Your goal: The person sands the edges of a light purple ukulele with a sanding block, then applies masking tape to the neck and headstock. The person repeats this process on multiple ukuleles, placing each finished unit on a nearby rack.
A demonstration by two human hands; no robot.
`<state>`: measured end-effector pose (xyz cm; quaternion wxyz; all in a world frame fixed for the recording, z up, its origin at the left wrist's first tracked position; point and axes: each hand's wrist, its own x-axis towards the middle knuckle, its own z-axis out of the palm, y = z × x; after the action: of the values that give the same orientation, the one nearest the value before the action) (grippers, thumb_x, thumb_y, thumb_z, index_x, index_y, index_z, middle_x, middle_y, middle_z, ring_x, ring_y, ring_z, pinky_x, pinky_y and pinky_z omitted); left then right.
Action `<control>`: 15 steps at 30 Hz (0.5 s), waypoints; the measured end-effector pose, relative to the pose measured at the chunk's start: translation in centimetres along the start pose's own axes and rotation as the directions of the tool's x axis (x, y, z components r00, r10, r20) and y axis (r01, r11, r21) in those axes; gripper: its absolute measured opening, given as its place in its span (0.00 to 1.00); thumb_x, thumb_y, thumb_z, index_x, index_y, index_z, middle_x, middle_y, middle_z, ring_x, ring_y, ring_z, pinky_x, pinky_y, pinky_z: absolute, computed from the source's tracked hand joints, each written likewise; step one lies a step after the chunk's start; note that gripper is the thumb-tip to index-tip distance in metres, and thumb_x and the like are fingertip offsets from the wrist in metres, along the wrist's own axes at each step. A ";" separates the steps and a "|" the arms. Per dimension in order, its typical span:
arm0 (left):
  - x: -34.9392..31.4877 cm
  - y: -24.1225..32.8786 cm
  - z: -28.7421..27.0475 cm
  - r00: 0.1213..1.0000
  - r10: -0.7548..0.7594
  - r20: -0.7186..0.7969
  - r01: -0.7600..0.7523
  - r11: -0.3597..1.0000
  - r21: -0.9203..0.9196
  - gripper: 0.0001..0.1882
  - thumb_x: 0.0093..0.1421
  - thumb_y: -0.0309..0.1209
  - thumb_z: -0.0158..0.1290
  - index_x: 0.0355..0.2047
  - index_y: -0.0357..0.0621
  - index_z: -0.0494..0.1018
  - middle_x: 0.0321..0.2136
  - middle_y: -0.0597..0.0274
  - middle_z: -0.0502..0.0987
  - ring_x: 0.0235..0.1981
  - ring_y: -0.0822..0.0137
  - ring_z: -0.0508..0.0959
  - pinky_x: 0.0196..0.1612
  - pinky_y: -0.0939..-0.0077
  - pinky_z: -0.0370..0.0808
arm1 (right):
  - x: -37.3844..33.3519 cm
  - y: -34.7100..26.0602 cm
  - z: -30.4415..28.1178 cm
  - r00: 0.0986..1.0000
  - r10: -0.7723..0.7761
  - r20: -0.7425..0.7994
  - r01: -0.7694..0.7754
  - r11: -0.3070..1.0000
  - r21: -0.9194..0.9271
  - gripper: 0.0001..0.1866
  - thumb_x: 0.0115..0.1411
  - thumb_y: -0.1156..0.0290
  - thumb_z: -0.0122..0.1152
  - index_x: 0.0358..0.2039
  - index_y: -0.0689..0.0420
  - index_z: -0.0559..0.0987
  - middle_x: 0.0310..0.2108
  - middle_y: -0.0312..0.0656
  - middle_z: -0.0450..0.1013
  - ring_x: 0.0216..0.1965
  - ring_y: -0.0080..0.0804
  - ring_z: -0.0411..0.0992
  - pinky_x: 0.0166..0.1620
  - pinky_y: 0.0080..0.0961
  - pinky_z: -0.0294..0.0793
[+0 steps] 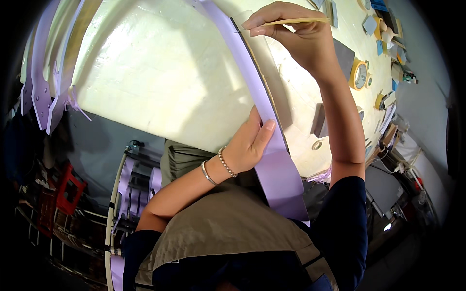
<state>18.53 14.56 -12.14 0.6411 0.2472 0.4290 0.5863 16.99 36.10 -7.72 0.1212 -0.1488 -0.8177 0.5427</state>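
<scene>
The long lilac panel runs slantwise across the front of the pale counter, its broad near end reaching past the rim toward your apron. A dark strip follows its right edge. To the left of the panel you have a wide bare stretch of counter, bounded by the front rim that slants down toward your body; to the right, the bare room is narrower.

Your left hand is closed around the panel's left side, thumb lying on its face. Your right hand is nearly closed, thumb and fingers pinching a slim tan stick; its fine tip is at the panel's edge, though you cannot tell whether it touches.

Beside your right forearm are a grey slab, a yellow tape roll, a grey block and a small ring. More lilac strips overhang the counter's far left.

Below, a rack carries lilac pieces; a red crate is farther left, its contents unclear.
</scene>
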 end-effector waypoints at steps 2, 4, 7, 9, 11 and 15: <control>0.0 0.1 0.2 1.000 0.002 -0.009 -0.002 1.000 -0.013 0.35 0.67 0.44 0.29 0.60 0.24 0.34 0.32 0.57 0.72 0.36 0.66 0.75 0.48 0.72 0.67 | -0.1 -0.3 -0.1 0.992 0.130 -0.003 -0.130 0.991 -0.005 0.05 0.48 0.79 0.66 0.28 0.61 0.82 0.27 0.40 0.77 0.29 0.23 0.73 0.33 0.18 0.72; 0.1 0.0 0.1 1.000 0.013 -0.006 -0.013 1.000 0.002 0.35 0.67 0.44 0.29 0.60 0.24 0.34 0.32 0.57 0.72 0.36 0.66 0.74 0.47 0.72 0.68 | 0.4 -1.0 0.2 0.966 0.259 -0.017 -0.258 0.964 0.061 0.05 0.48 0.79 0.66 0.28 0.60 0.82 0.28 0.40 0.77 0.30 0.24 0.74 0.33 0.19 0.73; 0.2 -0.3 -0.2 0.999 0.036 0.014 -0.037 0.998 0.041 0.36 0.67 0.44 0.30 0.61 0.25 0.33 0.32 0.57 0.72 0.36 0.66 0.74 0.46 0.73 0.69 | -0.1 -0.2 0.5 0.983 0.179 -0.036 -0.174 0.979 0.105 0.02 0.51 0.76 0.64 0.27 0.60 0.81 0.27 0.37 0.77 0.30 0.23 0.74 0.36 0.19 0.73; 0.1 0.0 -0.1 1.000 0.015 0.005 -0.015 1.000 -0.001 0.36 0.67 0.45 0.30 0.61 0.26 0.32 0.32 0.57 0.72 0.36 0.66 0.75 0.45 0.73 0.69 | -1.3 -0.7 0.2 0.995 0.100 -0.026 -0.099 0.995 0.019 0.02 0.50 0.79 0.62 0.26 0.61 0.81 0.27 0.36 0.77 0.30 0.22 0.74 0.35 0.19 0.73; 0.1 -0.2 0.1 0.999 -0.033 -0.006 0.033 0.998 -0.050 0.37 0.67 0.46 0.30 0.61 0.27 0.31 0.33 0.57 0.71 0.36 0.66 0.75 0.45 0.73 0.70 | -2.9 -0.9 -0.2 0.996 0.092 0.000 -0.092 0.996 -0.004 0.02 0.49 0.80 0.63 0.26 0.61 0.81 0.27 0.36 0.77 0.29 0.23 0.74 0.34 0.19 0.73; 0.0 -0.2 0.2 0.999 -0.046 -0.001 0.046 0.996 -0.080 0.39 0.66 0.47 0.31 0.61 0.28 0.30 0.33 0.56 0.71 0.36 0.64 0.75 0.44 0.72 0.71 | -3.4 -1.5 -0.6 0.997 0.033 0.070 -0.029 0.997 -0.067 0.04 0.48 0.82 0.63 0.26 0.61 0.81 0.28 0.36 0.77 0.28 0.24 0.73 0.32 0.19 0.72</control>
<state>18.78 14.56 -12.20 0.6632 0.2106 0.4118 0.5884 20.24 34.80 -6.24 0.0786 -0.1459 -0.8365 0.5223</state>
